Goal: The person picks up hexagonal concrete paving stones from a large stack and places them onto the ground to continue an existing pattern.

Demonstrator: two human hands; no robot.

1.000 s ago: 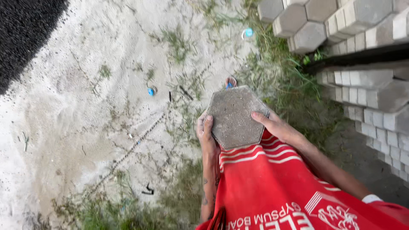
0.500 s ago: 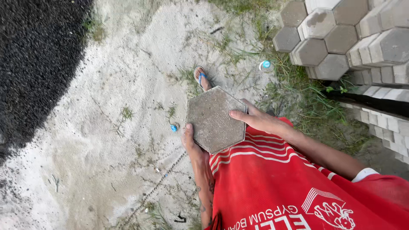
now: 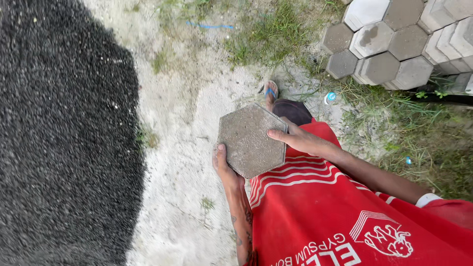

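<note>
carrying a grey hexagonal paver (image 3: 252, 140) flat against the front of a red shirt (image 3: 335, 216), a person is standing on pale sandy ground (image 3: 182, 123) and looking straight down at it. the left hand (image 3: 222, 165) is cupping the block's lower left edge from beneath, thumb lying up along the rim, the other fingers hidden under the concrete. the right hand (image 3: 299, 140) is lying across the right corner, fingers curled over the top face and pressing on it, so both hands are closed on the block and sharing its weight. the paver is sitting level at waist height, its rough top face turned to the camera, its lower edge touching the shirt's white stripes. a foot in a blue sandal (image 3: 270, 93) is showing just beyond the block's far edge. a stack of like pavers (image 3: 389, 44), grey and whitish, is filling the upper right corner, well apart from the hands, with grass (image 3: 276, 34) growing around its base. a heap of dark gravel (image 3: 64, 138) is covering the left side of the scene. a blue bottle cap (image 3: 331, 96) is lying in the grass near the stack, and a blue strip (image 3: 209, 25) is lying farther off near the top edge.
</note>
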